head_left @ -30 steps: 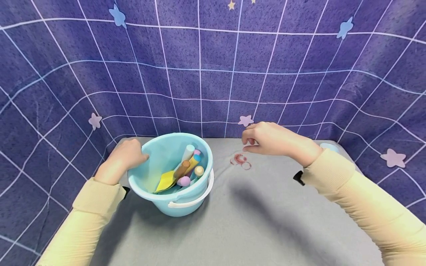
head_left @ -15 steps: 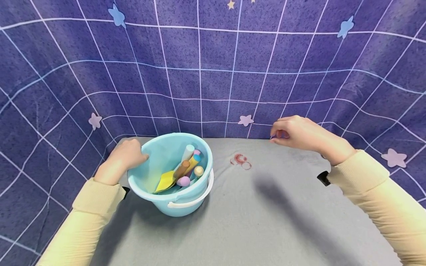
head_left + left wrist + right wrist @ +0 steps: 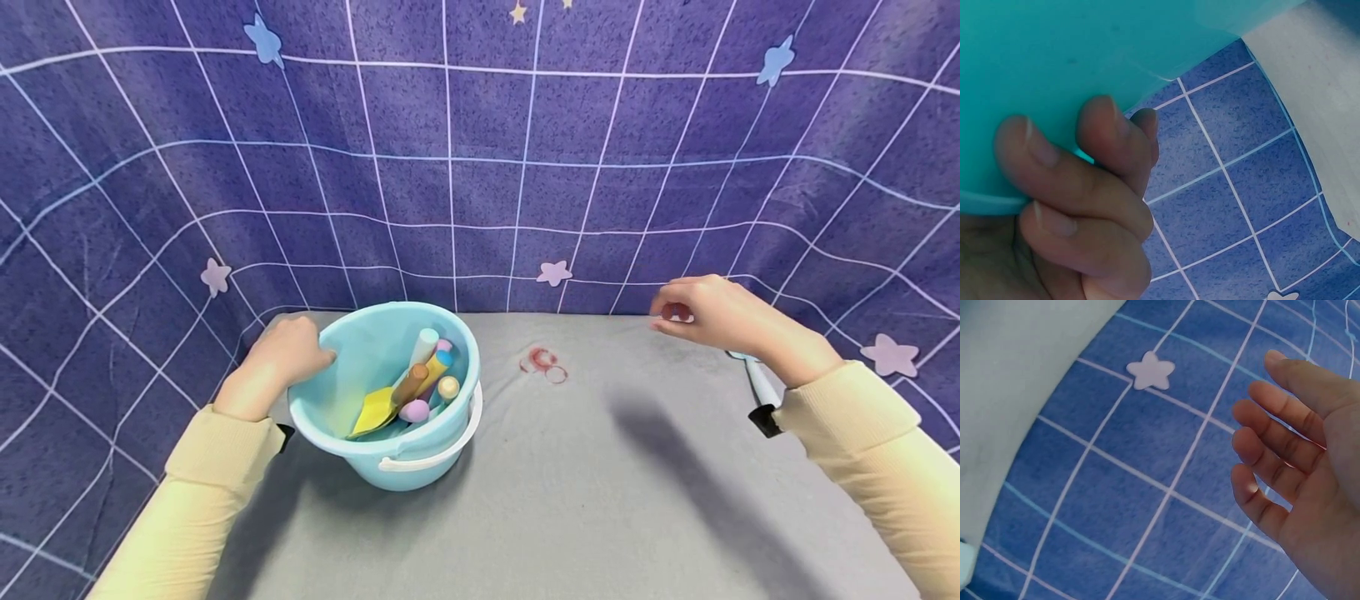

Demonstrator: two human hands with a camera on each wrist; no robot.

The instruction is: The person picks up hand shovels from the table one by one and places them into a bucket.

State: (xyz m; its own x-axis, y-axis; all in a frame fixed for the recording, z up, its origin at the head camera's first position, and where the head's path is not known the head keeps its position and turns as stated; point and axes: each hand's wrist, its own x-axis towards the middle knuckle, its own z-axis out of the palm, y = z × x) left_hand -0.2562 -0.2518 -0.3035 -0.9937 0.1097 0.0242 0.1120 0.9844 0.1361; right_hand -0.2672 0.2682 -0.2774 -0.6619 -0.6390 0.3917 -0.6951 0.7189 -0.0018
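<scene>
A light-blue bucket [image 3: 367,333] with a white handle [image 3: 435,458] leans on the grey cloth. My left hand [image 3: 288,354] grips its rim at the left; in the left wrist view the fingers [image 3: 1085,187] curl against the blue wall. Inside lie several toy sticks and handles: a brown one [image 3: 411,382], a yellow one with a blue end, a whitish one, and a yellow flat blade [image 3: 372,410]. My right hand [image 3: 708,312] hovers over the cloth at the right with loosely bent fingers. The right wrist view shows nothing in its palm [image 3: 1316,487].
A light-blue toy tool with a pale handle [image 3: 761,383] lies at the right, partly hidden behind my right forearm. Red ring-shaped marks [image 3: 542,362] show on the grey cloth [image 3: 555,467]. A purple gridded curtain with stars [image 3: 487,192] stands behind and along both sides.
My right hand has travelled rightward, away from the middle of the cloth, uncovering more of the light-blue toy tool. The left hand and the bucket have stayed put.
</scene>
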